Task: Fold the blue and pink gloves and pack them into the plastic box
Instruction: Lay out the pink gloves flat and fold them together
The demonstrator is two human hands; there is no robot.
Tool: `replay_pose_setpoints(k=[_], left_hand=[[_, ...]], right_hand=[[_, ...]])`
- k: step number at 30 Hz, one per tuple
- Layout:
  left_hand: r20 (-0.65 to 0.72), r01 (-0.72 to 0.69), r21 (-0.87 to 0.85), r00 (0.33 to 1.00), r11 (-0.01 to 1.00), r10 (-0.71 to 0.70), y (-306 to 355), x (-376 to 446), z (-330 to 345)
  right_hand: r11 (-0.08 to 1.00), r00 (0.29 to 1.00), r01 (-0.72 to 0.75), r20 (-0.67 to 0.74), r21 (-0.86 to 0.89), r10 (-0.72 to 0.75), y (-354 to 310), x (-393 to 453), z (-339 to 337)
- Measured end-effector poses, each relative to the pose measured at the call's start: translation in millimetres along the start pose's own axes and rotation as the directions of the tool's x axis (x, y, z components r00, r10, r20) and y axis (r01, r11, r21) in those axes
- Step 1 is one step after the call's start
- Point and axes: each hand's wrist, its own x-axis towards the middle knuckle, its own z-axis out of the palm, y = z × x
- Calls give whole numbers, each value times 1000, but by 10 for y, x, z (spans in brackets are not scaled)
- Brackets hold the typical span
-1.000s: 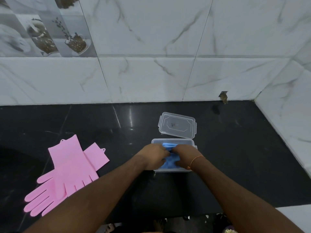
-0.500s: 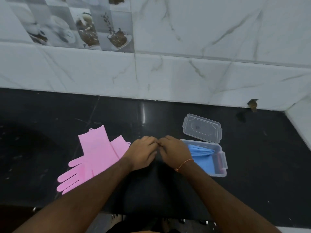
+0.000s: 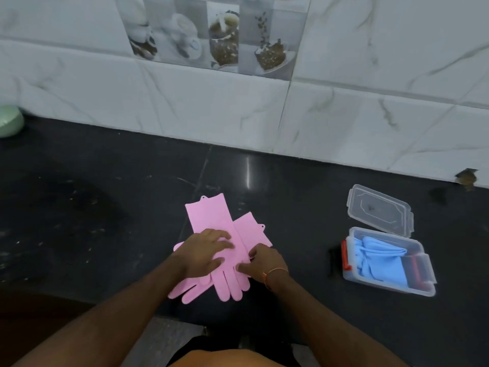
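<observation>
Two pink gloves [image 3: 211,221] lie overlapped on the black counter, cuffs toward the wall and fingers toward me. My left hand [image 3: 203,251] lies flat on top of them with its fingers spread. My right hand [image 3: 264,260] is at their right edge, thumb and fingers pinched on the glove there. To the right stands the clear plastic box [image 3: 386,285], open, with the folded blue gloves [image 3: 381,260] inside. Both hands are away from the box.
The box's clear lid [image 3: 379,209] lies just behind the box. A pale green object [image 3: 9,124] sits at the far left by the white tiled wall. The counter's front edge [image 3: 330,343] runs just below the glove fingertips.
Both hands left the box, where they were pressing on the blue gloves, and moved left onto the pink gloves. The view has swung left, so the box now sits at the right.
</observation>
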Motion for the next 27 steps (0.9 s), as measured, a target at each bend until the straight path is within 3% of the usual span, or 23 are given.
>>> replay_pose_setpoints(k=[4,7,10,13,15,18,23,27], left_hand=[[-22,-43,-44,999,998,42,52,85,-76],[-4,-176,-48,984,983,176,101,216,-258],[26,-228,-69,973,971,230,180,407,-491],[-24,-178,-279,984,944,178,256,567,-674],[-68,-143,-511,990,847,126,275,658,-742],[-94,-95,-685,995,722,42,357,764,-796],[-127,3,-761,980,648,-154,645,906,-675],[-169,57,-781,939,621,-300,895,1057,-531]], right_hand=[[991,997,-3,78,137,-8,-102,-31,-64],[970,990,58,110,237,-86,-210,-99,-309],[932,985,163,-4,324,-171,-278,-197,-591],[799,974,224,-143,557,-173,-258,-278,-850],[675,966,255,-206,693,-153,-182,-303,-971],[500,978,195,-206,844,-33,79,-270,-982],[381,932,36,-169,924,321,743,-216,-850],[404,859,-16,-195,914,473,1151,-222,-853]])
